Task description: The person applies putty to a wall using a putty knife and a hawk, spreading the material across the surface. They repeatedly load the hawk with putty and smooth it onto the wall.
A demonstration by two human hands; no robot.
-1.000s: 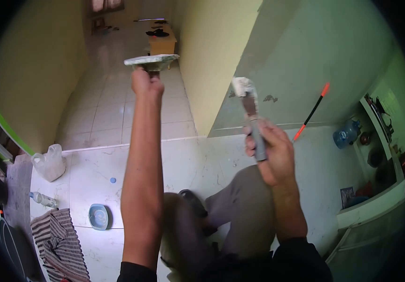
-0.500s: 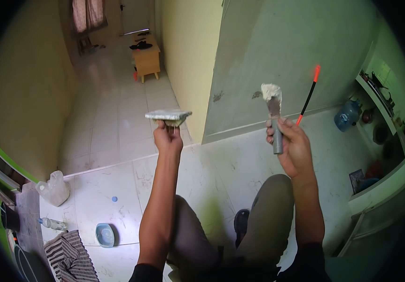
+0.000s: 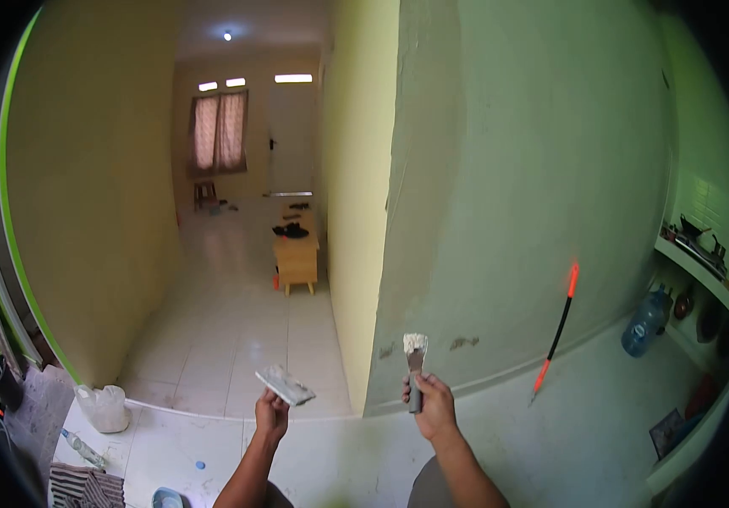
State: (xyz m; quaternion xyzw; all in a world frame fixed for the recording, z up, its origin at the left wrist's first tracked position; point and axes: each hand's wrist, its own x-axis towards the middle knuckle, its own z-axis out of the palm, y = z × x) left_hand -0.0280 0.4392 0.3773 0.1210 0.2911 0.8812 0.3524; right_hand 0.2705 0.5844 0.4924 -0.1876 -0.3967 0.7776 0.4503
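Note:
My left hand (image 3: 271,415) is closed under a flat rectangular plastering trowel (image 3: 286,385), its pale plate tilted down to the right. In my right hand (image 3: 434,408) is a putty knife (image 3: 416,381), gripped by its grey handle with the blade upward. White putty (image 3: 415,342) covers the blade's tip. The knife is apart from the trowel, in front of the lower part of a grey-green wall (image 3: 542,186). A darker vertical band (image 3: 440,152) runs along that wall near its corner, and rough patches (image 3: 464,343) show low down.
A red-and-black pole (image 3: 560,330) leans against the wall. A blue water jug (image 3: 645,322) stands at right, near a counter. At left are a white plastic bag (image 3: 104,408), a bottle (image 3: 83,449), a striped cloth (image 3: 85,487) and a blue basin (image 3: 166,498). A wooden table (image 3: 297,258) stands down the hallway.
The view has tilted upward, showing more wall and hallway. Both hands now appear lower in view, with the putty knife nearer the trowel. The trowel's plate is more tilted.

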